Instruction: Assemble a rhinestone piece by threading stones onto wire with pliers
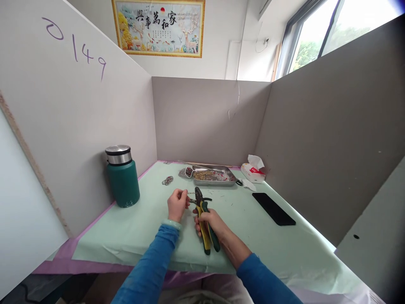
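"Pliers (pixel 205 236), pls: where've I got 'em?"

"Mid-bench (pixel 126 236), in our R hand (pixel 212 221). On my feed the R forearm comes in from lower R, angled up & L; fingers wrapped round the yellow & dk-green grips. Dark head points away from the body."

"And L hand (pixel 177 205)?"

"Forearm slants up & a bit R, hand just L of the plier head. Thumb & index pinched tight on a thin chain (pixel 191 193); it runs twd the head. Can't tell from here if the jaws bite it, or how wide they are."

"Materials, quick?"

"Chain: fine, metallic-looking. Blue sleeves (pixel 148 261), wrinkled; pale, smooth bangle (pixel 172 223) at L wrist. Bench cover's pale green, lightly creased, purple at the edge. Beyond the hands, a shallow rect. metal tray (pixel 215 184) w/ gold-coloured & red bits. Far L, a dk-green cylindrical bottle (pixel 123 183), shiny metal top."
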Motion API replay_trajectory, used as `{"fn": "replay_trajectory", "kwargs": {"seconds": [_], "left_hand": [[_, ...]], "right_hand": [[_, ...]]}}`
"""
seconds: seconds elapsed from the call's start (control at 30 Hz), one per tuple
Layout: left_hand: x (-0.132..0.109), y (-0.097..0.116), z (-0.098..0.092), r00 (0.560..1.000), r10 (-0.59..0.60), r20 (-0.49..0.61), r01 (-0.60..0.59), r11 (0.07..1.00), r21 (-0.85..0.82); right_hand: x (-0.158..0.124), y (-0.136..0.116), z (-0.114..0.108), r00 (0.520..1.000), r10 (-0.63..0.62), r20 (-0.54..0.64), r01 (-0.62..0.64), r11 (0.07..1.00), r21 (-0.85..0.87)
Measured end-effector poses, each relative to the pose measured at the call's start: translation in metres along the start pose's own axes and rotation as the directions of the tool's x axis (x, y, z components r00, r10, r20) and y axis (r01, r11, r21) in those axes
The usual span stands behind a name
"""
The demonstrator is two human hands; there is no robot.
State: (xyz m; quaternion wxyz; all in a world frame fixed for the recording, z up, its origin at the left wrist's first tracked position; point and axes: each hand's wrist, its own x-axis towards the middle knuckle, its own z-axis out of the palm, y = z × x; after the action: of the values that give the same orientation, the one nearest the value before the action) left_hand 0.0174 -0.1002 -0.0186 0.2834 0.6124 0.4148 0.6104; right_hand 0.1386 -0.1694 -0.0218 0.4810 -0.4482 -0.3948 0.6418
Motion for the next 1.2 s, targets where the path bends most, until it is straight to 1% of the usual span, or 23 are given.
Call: {"fn": "replay_trajectory", "kwargs": {"seconds": [0.1,0.23,0.3,0.43,0.53,0.63,0.7,0.77,0.83,0.9,0.97,1.03,1.13,1.2], "left_hand": [[0.001,-0.001,-0.002,1.0,0.0,0.0,0.0,1.0,0.019],[-0.012,0.006,0.001,0.996,0.087,0.01,-0.087,0.995,0.056],[-0.015,0.008,0.002,0.994,0.105,0.017,-0.106,0.992,0.063],[-0.004,0.002,0.002,0.998,0.044,-0.05,-0.041,0.997,0.059],[0.002,-0.001,-0.001,0.998,0.006,-0.057,-0.003,0.999,0.049],[-0.006,0.004,-0.001,0.998,0.039,-0.045,-0.036,0.998,0.054],[-0.013,0.008,0.001,0.998,0.064,-0.009,-0.063,0.997,0.047],[-0.016,0.01,0.002,0.998,0.061,0.018,-0.062,0.998,0.03],[-0.012,0.007,0.002,1.0,0.021,0.008,-0.021,1.0,0.01],[-0.005,0.001,0.001,0.999,-0.049,0.003,0.049,0.999,-0.018],[0.003,-0.006,-0.001,0.992,-0.119,0.036,0.121,0.992,-0.046],[0.009,-0.011,-0.002,0.985,-0.158,0.071,0.162,0.985,-0.061],[0.01,-0.013,-0.003,0.987,-0.146,0.065,0.149,0.988,-0.043],[0.007,-0.01,-0.003,0.995,-0.094,0.031,0.094,0.996,-0.002]], "right_hand": [[0.0,-0.001,0.001,1.0,-0.005,-0.004,0.005,1.0,0.004],[0.006,0.001,0.001,0.999,0.044,-0.028,-0.045,0.998,-0.047],[0.007,0.003,0.0,0.998,0.05,-0.035,-0.052,0.997,-0.06],[0.002,0.002,0.0,1.0,0.003,-0.008,-0.003,1.0,-0.01],[-0.001,0.001,0.001,1.0,-0.016,0.009,0.016,1.0,0.011],[0.003,0.001,0.002,1.0,0.012,-0.013,-0.013,1.0,-0.016],[0.006,0.002,0.001,0.999,0.04,-0.03,-0.042,0.998,-0.047],[0.007,0.002,0.001,0.998,0.057,-0.041,-0.06,0.996,-0.064],[0.005,0.001,0.0,0.998,0.048,-0.036,-0.049,0.998,-0.048],[0.001,0.0,0.0,1.0,0.021,-0.014,-0.021,1.0,-0.016],[-0.003,-0.002,0.001,1.0,-0.002,0.012,0.002,1.0,0.011],[-0.005,-0.003,0.002,1.0,-0.009,0.023,0.009,1.0,0.02],[-0.004,-0.003,0.003,1.0,-0.004,0.012,0.004,1.0,0.017],[-0.002,-0.002,0.004,1.0,0.008,-0.001,-0.008,1.0,0.008]]}}
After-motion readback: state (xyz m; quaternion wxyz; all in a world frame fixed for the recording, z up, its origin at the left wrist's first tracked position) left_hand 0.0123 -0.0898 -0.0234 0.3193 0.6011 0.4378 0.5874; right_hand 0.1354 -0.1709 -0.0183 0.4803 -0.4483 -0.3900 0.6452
